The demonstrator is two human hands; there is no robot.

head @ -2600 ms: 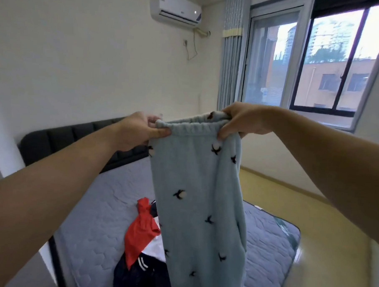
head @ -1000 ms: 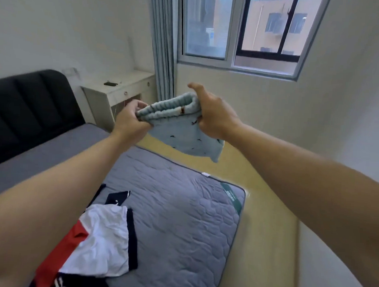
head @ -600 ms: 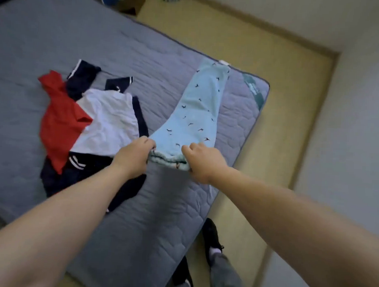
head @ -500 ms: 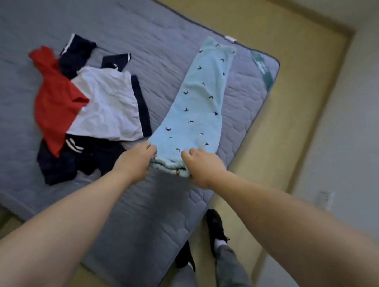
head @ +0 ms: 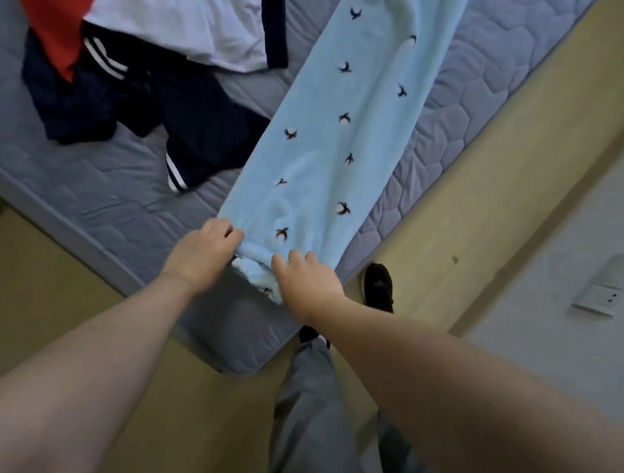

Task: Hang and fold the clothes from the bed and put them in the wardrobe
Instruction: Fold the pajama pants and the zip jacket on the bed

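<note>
Spread flat along the mattress (head: 90, 198), from frame centre to upper right: light blue trousers (head: 328, 147); waistband (head: 254, 260) at the near corner, gripped at one end by the left hand (head: 202, 256), at the other by the right hand (head: 305, 282); heaped clothes (head: 150, 50) upper left.

Both forearms are bare as far as the picture reaches. The left hand (head: 204, 256) and the right hand (head: 306, 282) are bare as well. The person wears grey trousers (head: 306, 415) of a loose cloth, with soft folds along the leg. On the feet are black shoes. One shoe (head: 378, 285) shows almost whole and has a rounded toe. The other shoe (head: 308, 334) is mostly hidden behind the right forearm. Between it and the trouser hem shows a small strip of white sock (head: 322, 340).
</note>
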